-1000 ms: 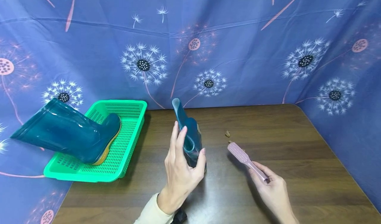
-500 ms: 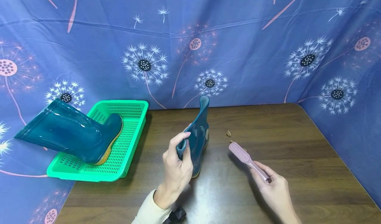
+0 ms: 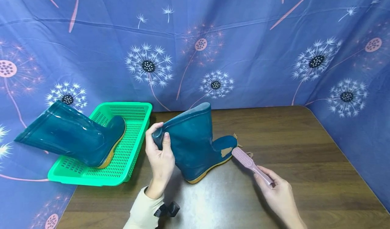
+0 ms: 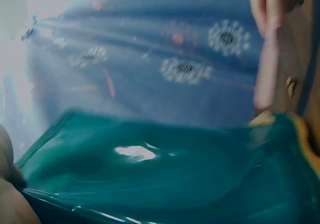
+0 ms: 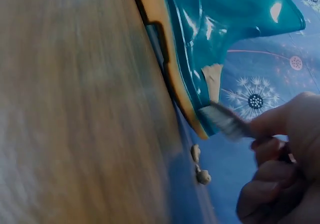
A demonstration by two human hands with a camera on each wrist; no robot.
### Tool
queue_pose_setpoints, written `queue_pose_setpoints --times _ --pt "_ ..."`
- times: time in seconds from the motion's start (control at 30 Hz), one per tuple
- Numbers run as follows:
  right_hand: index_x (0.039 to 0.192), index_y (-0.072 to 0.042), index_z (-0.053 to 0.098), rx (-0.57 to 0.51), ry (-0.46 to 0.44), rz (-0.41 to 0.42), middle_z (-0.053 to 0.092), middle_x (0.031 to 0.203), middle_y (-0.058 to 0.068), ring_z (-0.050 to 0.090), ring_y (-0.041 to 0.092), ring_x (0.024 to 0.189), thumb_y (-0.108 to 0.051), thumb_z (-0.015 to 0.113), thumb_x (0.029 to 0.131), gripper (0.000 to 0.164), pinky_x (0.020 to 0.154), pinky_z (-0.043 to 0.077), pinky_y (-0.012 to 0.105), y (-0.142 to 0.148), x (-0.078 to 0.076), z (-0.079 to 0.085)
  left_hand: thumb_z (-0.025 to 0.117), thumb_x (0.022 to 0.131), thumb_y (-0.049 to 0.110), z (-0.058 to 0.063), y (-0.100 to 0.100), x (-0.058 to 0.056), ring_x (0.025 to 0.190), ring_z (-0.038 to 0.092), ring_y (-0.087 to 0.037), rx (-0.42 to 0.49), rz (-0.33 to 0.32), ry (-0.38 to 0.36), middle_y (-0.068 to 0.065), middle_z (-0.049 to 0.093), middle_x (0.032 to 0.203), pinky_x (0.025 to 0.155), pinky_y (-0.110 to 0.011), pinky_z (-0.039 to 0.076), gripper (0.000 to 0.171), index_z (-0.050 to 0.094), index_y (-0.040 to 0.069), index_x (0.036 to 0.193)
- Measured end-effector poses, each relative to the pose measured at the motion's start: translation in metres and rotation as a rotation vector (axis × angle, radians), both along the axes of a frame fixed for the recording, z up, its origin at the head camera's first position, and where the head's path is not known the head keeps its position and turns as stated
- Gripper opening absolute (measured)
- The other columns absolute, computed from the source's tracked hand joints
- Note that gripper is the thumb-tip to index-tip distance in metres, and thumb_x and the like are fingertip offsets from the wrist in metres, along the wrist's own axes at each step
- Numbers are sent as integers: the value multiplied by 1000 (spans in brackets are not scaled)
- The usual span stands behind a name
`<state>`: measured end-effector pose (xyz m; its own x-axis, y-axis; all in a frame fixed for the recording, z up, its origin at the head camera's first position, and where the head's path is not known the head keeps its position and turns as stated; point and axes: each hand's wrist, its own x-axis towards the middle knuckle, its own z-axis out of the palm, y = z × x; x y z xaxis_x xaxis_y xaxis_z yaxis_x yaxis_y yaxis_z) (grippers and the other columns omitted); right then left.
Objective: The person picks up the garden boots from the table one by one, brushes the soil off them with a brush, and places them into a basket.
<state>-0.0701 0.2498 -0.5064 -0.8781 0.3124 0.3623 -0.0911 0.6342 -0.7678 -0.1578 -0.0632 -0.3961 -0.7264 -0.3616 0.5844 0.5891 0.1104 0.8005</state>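
My left hand (image 3: 160, 159) pinches the top rim of a teal rubber boot (image 3: 195, 134), thumb on the outer side of the shaft. The boot stands close over the table with its toe pointing right. A tan dried-looking patch (image 3: 226, 152) marks the toe, and it shows up again as a tan patch (image 5: 213, 78) in the right wrist view. My right hand (image 3: 278, 191) grips the handle of a pink brush (image 3: 243, 158). The bristles (image 5: 225, 122) face down, and the brush head is right at the boot's toe.
A second teal boot (image 3: 76, 134) lies on its side in a green plastic basket (image 3: 134, 154) at left. Small brown crumbs (image 5: 202, 176) lie beyond the toe on the wooden table (image 3: 289, 147). A blue dandelion-print cloth (image 3: 243, 46) hangs behind and at the sides.
My left hand has taken hold of the boot's rim and turned the boot so its side faces me and its toe points right, up to the brush. The right hand has barely moved.
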Motion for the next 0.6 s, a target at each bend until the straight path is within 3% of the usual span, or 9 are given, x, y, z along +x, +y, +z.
queue_pose_setpoints --times 0.1,0.27,0.43,0.6 --pt "110 -10 82 66 -35 36 62 64 -3 39 -2 51 -7 85 87 24 44 35 21 -1 -1 -3 54 105 -6 1 -14 -5 102 55 -12 -3 11 -34 3 59 133 86 -20 46 33 53 -8 138" --pt "105 -17 82 215 -106 74 52 61 -13 37 -2 54 -17 90 83 23 48 34 25 -2 -3 -9 52 106 -5 -1 -29 -12 117 58 -13 6 30 -73 -7 58 143 99 -20 48 36 51 -4 142" --pt "104 -19 80 358 -65 118 63 74 -14 50 1 64 -17 85 88 17 56 46 35 -3 -5 -15 51 107 -2 -3 -38 -21 127 55 -17 -3 47 -125 -14 55 146 106 -23 46 39 48 -2 146" --pt "115 -12 75 350 -77 112 77 88 1 63 12 72 -8 71 98 17 62 53 44 -8 -4 -11 51 107 -3 -3 -45 -27 131 54 -24 -15 57 -179 -14 55 147 106 -28 46 42 47 1 148"
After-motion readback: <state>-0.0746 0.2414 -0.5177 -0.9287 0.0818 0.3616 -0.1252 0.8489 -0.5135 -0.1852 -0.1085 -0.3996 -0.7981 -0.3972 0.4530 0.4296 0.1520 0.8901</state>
